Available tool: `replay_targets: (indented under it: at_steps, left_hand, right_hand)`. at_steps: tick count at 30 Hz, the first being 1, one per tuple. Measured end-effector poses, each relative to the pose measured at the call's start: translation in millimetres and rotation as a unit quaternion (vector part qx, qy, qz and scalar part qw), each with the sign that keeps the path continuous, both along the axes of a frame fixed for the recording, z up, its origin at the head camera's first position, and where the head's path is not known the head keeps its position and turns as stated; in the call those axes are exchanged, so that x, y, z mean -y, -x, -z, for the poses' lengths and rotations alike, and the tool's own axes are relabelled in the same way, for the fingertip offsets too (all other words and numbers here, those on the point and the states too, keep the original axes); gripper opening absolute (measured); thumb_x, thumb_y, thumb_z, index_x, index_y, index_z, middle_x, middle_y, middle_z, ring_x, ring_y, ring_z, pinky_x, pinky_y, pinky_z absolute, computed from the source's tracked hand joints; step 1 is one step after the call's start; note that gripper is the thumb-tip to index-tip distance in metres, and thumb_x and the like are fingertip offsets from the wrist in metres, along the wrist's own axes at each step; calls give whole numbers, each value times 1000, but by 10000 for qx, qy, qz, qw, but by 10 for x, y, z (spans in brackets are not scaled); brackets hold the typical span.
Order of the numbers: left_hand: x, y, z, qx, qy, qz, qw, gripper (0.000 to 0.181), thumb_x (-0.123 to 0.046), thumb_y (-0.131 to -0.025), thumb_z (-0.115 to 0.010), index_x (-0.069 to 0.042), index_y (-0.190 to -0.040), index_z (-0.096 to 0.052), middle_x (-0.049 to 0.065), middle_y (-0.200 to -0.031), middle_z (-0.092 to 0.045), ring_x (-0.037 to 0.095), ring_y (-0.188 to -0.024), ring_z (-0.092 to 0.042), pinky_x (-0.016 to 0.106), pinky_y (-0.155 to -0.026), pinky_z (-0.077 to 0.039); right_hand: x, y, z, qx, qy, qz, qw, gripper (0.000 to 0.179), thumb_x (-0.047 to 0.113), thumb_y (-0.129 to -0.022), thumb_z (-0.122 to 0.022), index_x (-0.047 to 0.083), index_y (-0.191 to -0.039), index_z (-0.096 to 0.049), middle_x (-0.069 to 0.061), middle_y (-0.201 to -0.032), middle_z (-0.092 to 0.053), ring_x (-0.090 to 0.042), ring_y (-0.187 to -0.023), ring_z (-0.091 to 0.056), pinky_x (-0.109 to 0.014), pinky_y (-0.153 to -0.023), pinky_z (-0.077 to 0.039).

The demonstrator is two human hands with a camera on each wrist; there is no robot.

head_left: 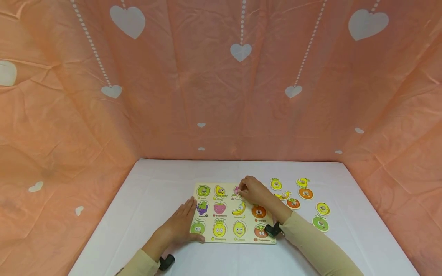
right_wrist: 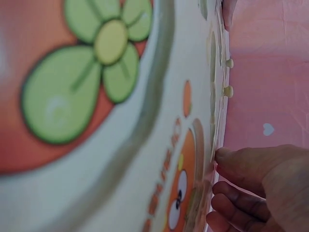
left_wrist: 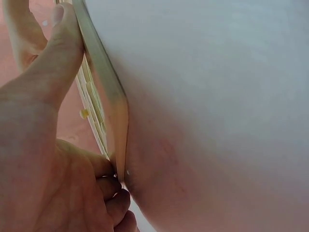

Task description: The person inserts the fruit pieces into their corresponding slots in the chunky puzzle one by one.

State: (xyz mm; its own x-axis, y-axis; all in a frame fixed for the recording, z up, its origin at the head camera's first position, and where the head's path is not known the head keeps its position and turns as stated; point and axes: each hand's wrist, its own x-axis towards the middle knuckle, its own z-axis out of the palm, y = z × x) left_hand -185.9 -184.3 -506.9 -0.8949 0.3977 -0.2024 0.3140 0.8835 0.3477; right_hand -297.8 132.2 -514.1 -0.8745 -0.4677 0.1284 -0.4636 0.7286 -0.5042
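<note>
A fruit puzzle board (head_left: 246,239) with rows of printed fruit lies on the white table. My right hand (head_left: 254,189) reaches over its far edge and pinches a pink peach piece (head_left: 236,191) at the peach spot; the fingertips partly hide it. Thumb and fingers of that right hand (right_wrist: 251,188) meet close to the board's face in the right wrist view. My left hand (head_left: 179,224) lies at the near left corner, fingers stretched along the left side and thumb at the front edge. An apple piece (head_left: 203,191) sits in the far left spot.
Loose knobbed pieces lie right of the board: a pineapple (head_left: 276,184), a banana (head_left: 282,196), a persimmon (head_left: 293,203), a pear (head_left: 302,182), an orange (head_left: 305,193), a lemon (head_left: 322,209) and a green round fruit (head_left: 320,223). A pink curtain (head_left: 214,103) hangs behind.
</note>
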Motion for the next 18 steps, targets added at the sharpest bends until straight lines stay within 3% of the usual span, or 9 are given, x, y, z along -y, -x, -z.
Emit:
replay_targets:
  at_steps: [18]
  left_hand:
    - [6, 15, 18, 21, 11, 2, 10000, 134, -62, -77, -90, 12, -165, -23, 29, -175, -16, 41, -164, -17, 53, -134, -20]
  right_hand:
    - [-94, -66, -25, -6, -204, 161, 9997, 13, 14, -98, -81, 11, -90, -71, 3, -86, -56, -13, -84, -52, -33, -79, -55]
